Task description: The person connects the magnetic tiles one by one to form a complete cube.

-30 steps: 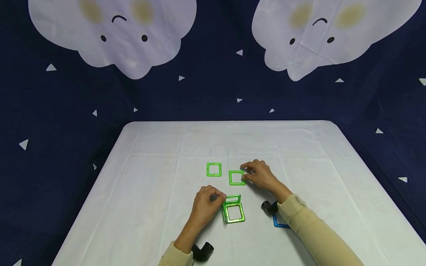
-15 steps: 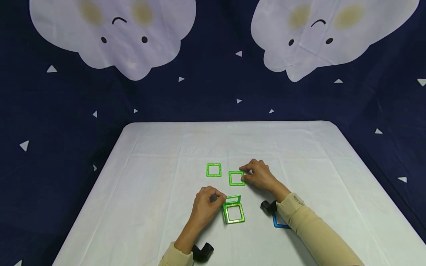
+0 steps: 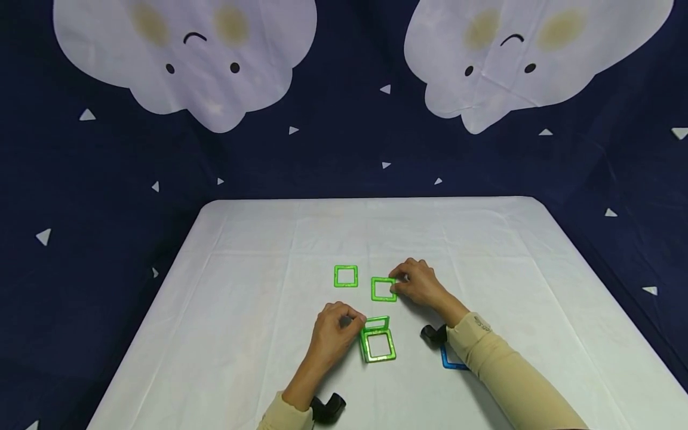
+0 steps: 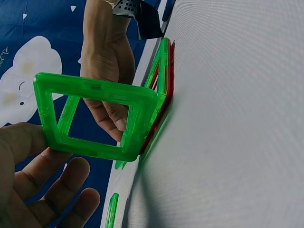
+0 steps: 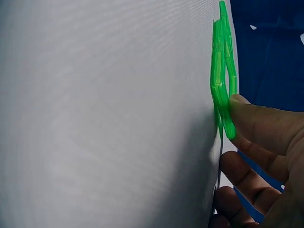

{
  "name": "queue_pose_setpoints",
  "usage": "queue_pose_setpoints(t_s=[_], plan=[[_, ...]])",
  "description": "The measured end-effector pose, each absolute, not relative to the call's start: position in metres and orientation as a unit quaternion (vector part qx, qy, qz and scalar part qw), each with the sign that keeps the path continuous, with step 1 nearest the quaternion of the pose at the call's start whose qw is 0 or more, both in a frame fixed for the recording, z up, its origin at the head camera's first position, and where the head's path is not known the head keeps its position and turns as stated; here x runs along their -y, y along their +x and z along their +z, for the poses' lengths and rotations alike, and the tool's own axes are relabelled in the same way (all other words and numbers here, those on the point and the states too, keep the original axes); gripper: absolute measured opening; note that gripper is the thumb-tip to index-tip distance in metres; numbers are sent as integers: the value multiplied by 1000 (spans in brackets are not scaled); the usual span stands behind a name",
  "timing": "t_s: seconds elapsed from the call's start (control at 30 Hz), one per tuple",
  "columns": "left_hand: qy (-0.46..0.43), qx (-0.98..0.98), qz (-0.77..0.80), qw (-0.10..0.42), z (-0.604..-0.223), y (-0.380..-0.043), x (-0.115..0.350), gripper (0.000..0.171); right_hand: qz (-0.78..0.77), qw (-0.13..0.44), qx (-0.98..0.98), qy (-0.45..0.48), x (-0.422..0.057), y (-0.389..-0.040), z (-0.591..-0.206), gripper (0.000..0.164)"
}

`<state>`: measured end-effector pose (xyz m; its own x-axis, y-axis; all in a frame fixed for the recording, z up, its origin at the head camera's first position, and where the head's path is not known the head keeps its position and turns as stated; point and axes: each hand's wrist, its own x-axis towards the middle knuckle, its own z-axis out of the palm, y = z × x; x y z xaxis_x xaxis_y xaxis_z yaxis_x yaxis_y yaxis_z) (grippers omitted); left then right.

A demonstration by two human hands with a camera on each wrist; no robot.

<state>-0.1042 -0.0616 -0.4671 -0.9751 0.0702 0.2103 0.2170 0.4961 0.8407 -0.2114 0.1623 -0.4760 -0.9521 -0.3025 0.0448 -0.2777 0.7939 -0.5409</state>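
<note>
Green square-framed magnetic tiles (image 3: 378, 346) are joined into a partly built box on the table, with upright walls. A red tile (image 4: 167, 95) shows at its base in the left wrist view. My left hand (image 3: 330, 331) pinches the corner of an upright green tile (image 4: 92, 85) between thumb and index finger; its other fingers are loosely bent. Farther up and to the right, my right hand (image 3: 421, 282) pinches the right edge of a single green square tile (image 3: 376, 289), thumb on its near corner. That tile (image 5: 218, 71) appears close to the table surface.
Another green square tile (image 3: 346, 285) lies flat behind the box. A blue tile (image 3: 454, 365) sits partly hidden under the right forearm. Black wrist cameras (image 3: 329, 408) hang from both wrists. The white-covered table (image 3: 258, 298) ends at a dark blue cloth with clouds.
</note>
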Motion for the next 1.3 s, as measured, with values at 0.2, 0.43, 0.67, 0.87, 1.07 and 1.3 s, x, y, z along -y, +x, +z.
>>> queue_pose_setpoints(t_s=[0.2, 0.43, 0.67, 0.87, 1.07, 1.3], plan=[[-84, 863, -492, 80, -467, -104, 61, 8, -307, 25, -940, -145, -163, -210, -476, 20], [-83, 870, -476, 100, -468, -103, 60, 9, -335, 31, -933, -131, -164, -209, -474, 17], [-79, 876, -462, 115, -467, -102, 60, 11, -346, 43, -928, -130, -164, -208, -472, 18], [-71, 882, -443, 140, -467, -100, 59, 13, -349, 42, -928, -122, -165, -206, -472, 24], [-65, 891, -417, 170, -467, -96, 58, 13, -348, 28, -930, -114, -168, -205, -470, 21], [-63, 897, -391, 198, -469, -91, 58, 14, -373, 24, -922, -102, -169, -201, -469, 16]])
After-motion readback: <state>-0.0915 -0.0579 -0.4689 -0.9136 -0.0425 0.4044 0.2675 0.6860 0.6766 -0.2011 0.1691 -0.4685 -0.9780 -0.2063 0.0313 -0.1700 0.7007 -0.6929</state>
